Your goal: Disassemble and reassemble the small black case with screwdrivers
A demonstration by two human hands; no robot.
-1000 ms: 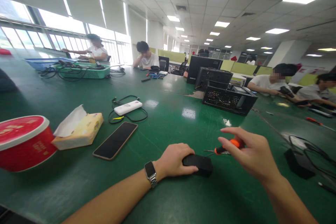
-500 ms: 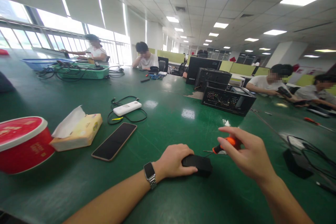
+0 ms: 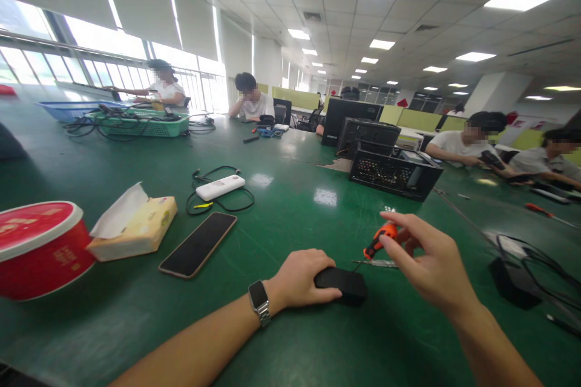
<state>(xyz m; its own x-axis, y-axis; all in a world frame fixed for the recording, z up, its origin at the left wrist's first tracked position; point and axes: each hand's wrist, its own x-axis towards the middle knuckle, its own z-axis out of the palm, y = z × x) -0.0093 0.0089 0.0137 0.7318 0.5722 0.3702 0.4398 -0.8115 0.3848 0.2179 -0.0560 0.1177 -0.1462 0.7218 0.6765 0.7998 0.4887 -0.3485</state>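
Observation:
My left hand, with a watch on the wrist, presses down on a small black box lying on the green table. My right hand grips an orange-handled screwdriver, tilted with its tip pointing down toward the black box. Another thin metal tool lies on the table just behind the box.
A phone, a tissue pack, a red tub and a white power bank with cable lie to the left. Black computer cases stand ahead. A black adapter with cables is at right. Several people sit around the table.
My right hand has lifted and tilted the screwdriver, so its handle rose and its tip now points down at the black box. My left hand has not moved.

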